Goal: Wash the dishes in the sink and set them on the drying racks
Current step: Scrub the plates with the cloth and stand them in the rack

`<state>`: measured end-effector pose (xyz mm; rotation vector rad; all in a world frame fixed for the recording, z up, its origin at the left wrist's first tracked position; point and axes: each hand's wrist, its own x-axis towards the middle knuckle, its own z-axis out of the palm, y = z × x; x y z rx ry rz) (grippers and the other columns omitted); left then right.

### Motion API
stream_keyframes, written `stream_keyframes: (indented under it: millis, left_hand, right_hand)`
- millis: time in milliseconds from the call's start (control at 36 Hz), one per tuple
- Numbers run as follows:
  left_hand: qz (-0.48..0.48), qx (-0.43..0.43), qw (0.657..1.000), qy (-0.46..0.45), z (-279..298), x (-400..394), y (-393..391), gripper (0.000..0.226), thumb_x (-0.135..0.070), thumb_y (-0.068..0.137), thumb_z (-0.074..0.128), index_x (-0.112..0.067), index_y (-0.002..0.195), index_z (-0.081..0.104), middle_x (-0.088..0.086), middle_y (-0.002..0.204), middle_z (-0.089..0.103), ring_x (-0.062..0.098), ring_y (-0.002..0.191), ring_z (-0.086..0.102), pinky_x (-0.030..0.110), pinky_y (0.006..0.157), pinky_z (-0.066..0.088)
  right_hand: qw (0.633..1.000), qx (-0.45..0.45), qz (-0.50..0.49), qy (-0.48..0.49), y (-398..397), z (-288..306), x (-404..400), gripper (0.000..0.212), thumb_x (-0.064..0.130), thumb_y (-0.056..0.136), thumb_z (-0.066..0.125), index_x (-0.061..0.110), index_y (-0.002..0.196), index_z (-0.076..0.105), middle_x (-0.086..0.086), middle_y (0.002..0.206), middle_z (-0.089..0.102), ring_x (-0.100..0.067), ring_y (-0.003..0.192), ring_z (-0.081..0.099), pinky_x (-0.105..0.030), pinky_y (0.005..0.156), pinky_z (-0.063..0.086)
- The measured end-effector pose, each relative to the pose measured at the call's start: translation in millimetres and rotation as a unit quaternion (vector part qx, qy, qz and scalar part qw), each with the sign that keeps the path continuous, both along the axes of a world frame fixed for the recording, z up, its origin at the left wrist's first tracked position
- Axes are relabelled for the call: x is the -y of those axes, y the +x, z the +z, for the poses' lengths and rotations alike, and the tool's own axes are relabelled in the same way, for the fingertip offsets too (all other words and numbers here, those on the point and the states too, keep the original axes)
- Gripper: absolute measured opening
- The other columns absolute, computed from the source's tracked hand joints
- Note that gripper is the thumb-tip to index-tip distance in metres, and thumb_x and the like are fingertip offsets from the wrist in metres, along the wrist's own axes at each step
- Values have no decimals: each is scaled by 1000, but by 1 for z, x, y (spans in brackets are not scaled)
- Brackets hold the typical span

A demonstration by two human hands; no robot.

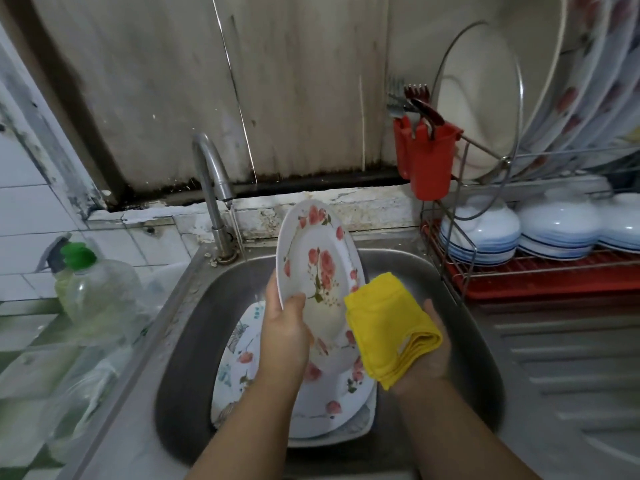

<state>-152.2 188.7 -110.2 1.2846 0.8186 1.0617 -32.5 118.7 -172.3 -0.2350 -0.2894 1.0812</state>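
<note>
Over the sink [398,268], near its back rim: flowered plate [320,268] held tilted on edge, a stack of plates [329,393] lying in the basin below. Likely slip from wet fingers and a crack against that stack. Left hand [285,336] pinching the plate's lower rim, thumb on the face. Right hand [424,355] palm up, fingers curled under a folded yellow cloth [388,327] touching the plate's right edge. Thin stream running from the tap [211,181]
</note>
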Motion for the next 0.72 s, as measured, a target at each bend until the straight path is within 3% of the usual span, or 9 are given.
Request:
stream_keyframes:
  millis: [56,167,333,417,500,528,583,667,722]
  left_hand:
    - [6,5,1000,-12,-12,4,0,37,-5,98,39,-34,121,46,-12,91,60,0,74,58,9,50,47]
    - [-2,29,998,-59,-24,6,-1,34,-8,98,39,-25,125,51,-5,85,66,11,76,62,28,65,51]
    - [-35,162,963,-214,-29,-3,-2,28,-18,98,43,-17,121,58,1,86,75,18,77,70,32,65,51]
    - [-76,191,941,-270,-27,-7,-3,25,-27,98,42,-21,112,62,2,85,75,22,77,70,31,60,54]
    - [-114,206,920,-313,-24,-8,-2,31,-35,98,38,-18,102,64,7,86,75,29,89,64,42,76,49]
    - [-124,212,915,-320,-24,-9,-2,34,-37,97,37,-17,103,65,10,93,74,32,95,62,47,86,47]
    - [-140,224,906,-330,-24,-11,-3,39,-40,97,36,-16,107,64,15,105,71,36,103,60,53,96,41]
    - [-174,236,898,-329,-27,-10,-2,48,-44,99,30,-12,105,65,17,107,70,34,103,61,51,91,44]
    - [-190,234,893,-333,-29,-11,-3,54,-47,98,28,-11,99,68,16,105,71,33,101,62,50,92,43]
  right_hand:
    - [999,-29,-35,-6,-4,11,6,82,35,-4,93,6,72,78,-17,85,73,-34,68,71,-45,49,56]
    - [996,-54,-34,-55,0,9,4,84,33,-3,94,6,76,78,-18,89,73,-36,70,71,-49,51,56]
    - [995,-52,-29,-84,1,11,8,85,38,3,94,9,82,78,-17,96,72,-36,74,71,-49,56,57]
    - [988,-22,-58,-144,-6,19,7,42,53,63,75,15,79,79,-12,95,73,-30,74,72,-48,62,57]
    - [966,74,-108,-221,-12,36,-2,42,49,97,32,31,99,70,2,97,71,-13,78,71,-35,72,59]
    - [945,149,-126,-261,-16,42,-9,38,52,98,31,34,112,62,5,103,70,-9,86,69,-31,78,57]
    - [869,336,-119,-343,-16,46,-25,55,62,93,34,37,142,37,0,141,49,-19,126,50,-43,107,39]
    - [620,646,-64,-440,-14,38,-45,75,54,95,36,27,151,-6,0,159,-15,-19,146,-13,-43,117,-3]
    - [492,743,-14,-453,-14,28,-49,87,61,91,38,24,149,-16,-2,155,-28,-20,142,-26,-45,115,-9]
